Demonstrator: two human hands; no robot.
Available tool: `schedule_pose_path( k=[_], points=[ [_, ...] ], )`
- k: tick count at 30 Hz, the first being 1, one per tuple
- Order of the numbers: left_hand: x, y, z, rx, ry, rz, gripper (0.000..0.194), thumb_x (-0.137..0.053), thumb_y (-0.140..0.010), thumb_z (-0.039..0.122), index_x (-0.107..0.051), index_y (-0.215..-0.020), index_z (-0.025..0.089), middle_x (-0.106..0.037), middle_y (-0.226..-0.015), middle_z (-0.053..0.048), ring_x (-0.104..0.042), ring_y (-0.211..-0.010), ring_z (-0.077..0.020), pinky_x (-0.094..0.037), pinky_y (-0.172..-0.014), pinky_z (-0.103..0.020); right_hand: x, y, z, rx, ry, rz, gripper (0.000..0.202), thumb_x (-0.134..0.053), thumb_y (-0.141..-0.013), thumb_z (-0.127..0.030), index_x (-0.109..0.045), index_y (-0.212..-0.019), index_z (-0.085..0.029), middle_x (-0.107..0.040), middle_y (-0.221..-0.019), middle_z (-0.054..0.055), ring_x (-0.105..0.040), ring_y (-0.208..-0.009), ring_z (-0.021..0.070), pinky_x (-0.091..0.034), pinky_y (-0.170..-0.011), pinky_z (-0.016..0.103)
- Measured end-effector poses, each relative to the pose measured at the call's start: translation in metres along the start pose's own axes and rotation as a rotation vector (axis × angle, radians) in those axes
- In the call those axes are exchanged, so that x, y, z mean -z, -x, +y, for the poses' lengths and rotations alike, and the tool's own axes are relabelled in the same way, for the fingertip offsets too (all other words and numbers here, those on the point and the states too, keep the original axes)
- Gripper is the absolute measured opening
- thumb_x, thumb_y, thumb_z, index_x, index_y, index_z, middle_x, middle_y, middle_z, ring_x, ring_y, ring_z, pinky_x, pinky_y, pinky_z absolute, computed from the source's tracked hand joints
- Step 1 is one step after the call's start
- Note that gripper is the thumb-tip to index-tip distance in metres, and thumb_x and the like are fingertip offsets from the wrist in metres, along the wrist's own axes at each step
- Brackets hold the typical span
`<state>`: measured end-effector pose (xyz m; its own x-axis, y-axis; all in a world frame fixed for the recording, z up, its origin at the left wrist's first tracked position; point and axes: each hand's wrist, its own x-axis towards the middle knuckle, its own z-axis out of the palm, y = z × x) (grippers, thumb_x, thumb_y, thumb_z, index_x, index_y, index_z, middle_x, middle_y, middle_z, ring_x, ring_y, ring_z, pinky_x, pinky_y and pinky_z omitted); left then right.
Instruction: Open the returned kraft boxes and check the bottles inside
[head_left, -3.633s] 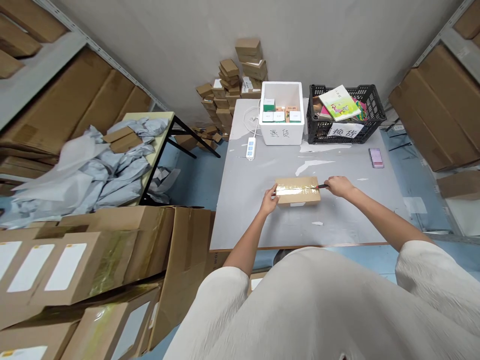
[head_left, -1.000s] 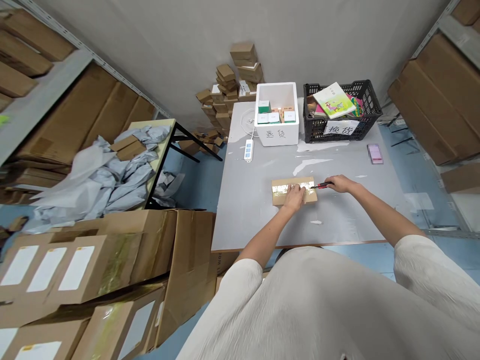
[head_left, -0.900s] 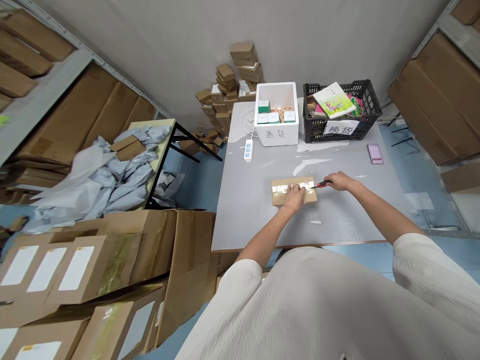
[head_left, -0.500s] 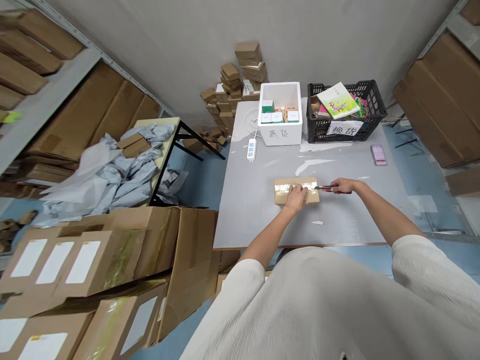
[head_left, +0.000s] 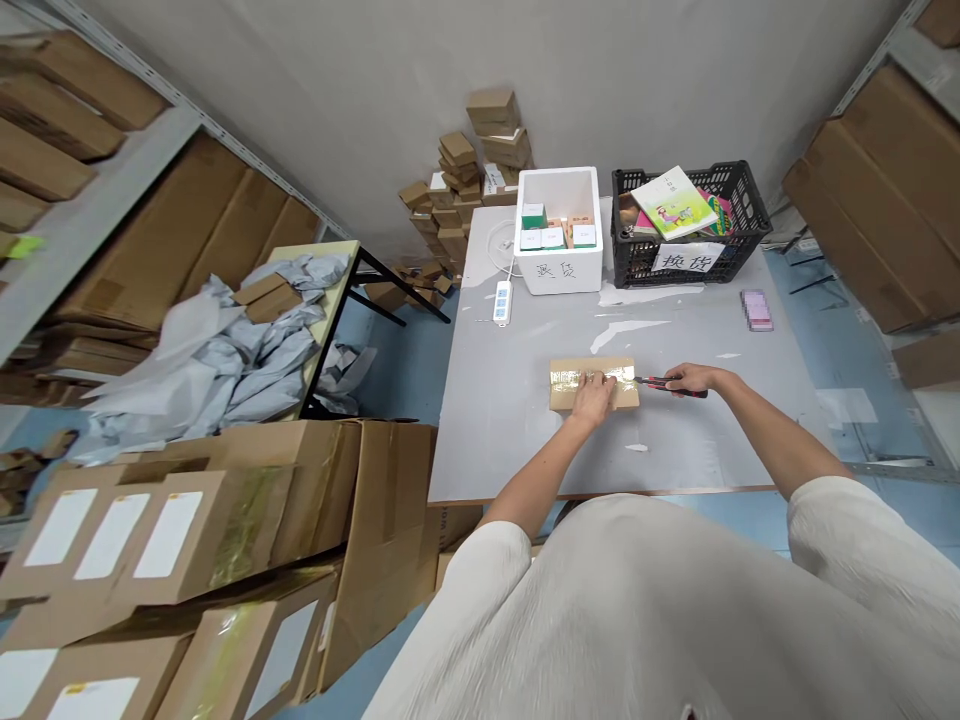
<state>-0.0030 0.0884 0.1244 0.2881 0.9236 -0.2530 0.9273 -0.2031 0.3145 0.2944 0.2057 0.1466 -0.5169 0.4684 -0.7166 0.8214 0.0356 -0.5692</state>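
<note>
A small brown cardboard box (head_left: 561, 396) lies on the grey table (head_left: 495, 420), with shiny clear tape along its top. My left hand (head_left: 592, 398) rests over the middle of the box and holds it down, fingers bent across the tape. To the right of it, my right hand (head_left: 688, 378) is closed around a slim black-and-red box cutter (head_left: 694, 392). The cutter's front end points left, at the right edge of the box near the tape line. Its blade is too small to make out.
At the table's back stand a white foam box (head_left: 561, 278) with small cartons and a black crate (head_left: 694, 265) with books. A power strip (head_left: 502, 302) lies left, a pinkish blurred item (head_left: 757, 310) right. Large cartons (head_left: 255, 510) crowd the left side.
My right hand and the box cutter have shifted slightly right and toward me, and the tool's angle has changed a little. My left hand stays on the box.
</note>
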Motion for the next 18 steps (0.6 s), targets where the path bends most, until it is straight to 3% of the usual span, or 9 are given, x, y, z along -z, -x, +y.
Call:
schedule_pose_path(
  k=[8, 13, 18],
  points=[
    [0.001, -0.001, 0.000, -0.002, -0.036, -0.006, 0.054, -0.079, -0.092, 0.030, -0.055, -0.140, 0.026, -0.060, -0.138, -0.013, -0.067, -0.124, -0.0298, -0.022, -0.132, -0.050, -0.032, 0.012, 0.009, 0.052, -0.245, 0.010, 0.062, -0.069, -0.078, -0.083, -0.068, -0.095, -0.024, -0.071, -0.079, 0.003, -0.061, -0.071, 0.0187, -0.047, -0.065, 0.030],
    [0.003, 0.001, 0.000, -0.013, -0.038, -0.003, 0.054, -0.080, -0.092, 0.031, -0.055, -0.140, 0.025, -0.059, -0.138, -0.013, -0.065, -0.126, -0.0306, -0.024, -0.131, -0.050, -0.033, 0.011, 0.001, 0.055, -0.192, 0.037, 0.057, -0.070, -0.079, -0.080, -0.066, -0.092, -0.024, -0.071, -0.079, 0.002, -0.062, -0.072, 0.0184, -0.048, -0.067, 0.030],
    [0.006, 0.001, 0.002, 0.005, -0.028, -0.008, 0.052, -0.078, -0.093, 0.029, -0.054, -0.139, 0.028, -0.058, -0.139, -0.011, -0.068, -0.118, -0.0286, -0.025, -0.130, -0.052, -0.033, 0.016, 0.007, 0.073, -0.170, -0.029, 0.054, -0.070, -0.080, -0.078, -0.068, -0.088, -0.024, -0.072, -0.079, 0.002, -0.064, -0.075, 0.0203, -0.049, -0.068, 0.031]
  ],
)
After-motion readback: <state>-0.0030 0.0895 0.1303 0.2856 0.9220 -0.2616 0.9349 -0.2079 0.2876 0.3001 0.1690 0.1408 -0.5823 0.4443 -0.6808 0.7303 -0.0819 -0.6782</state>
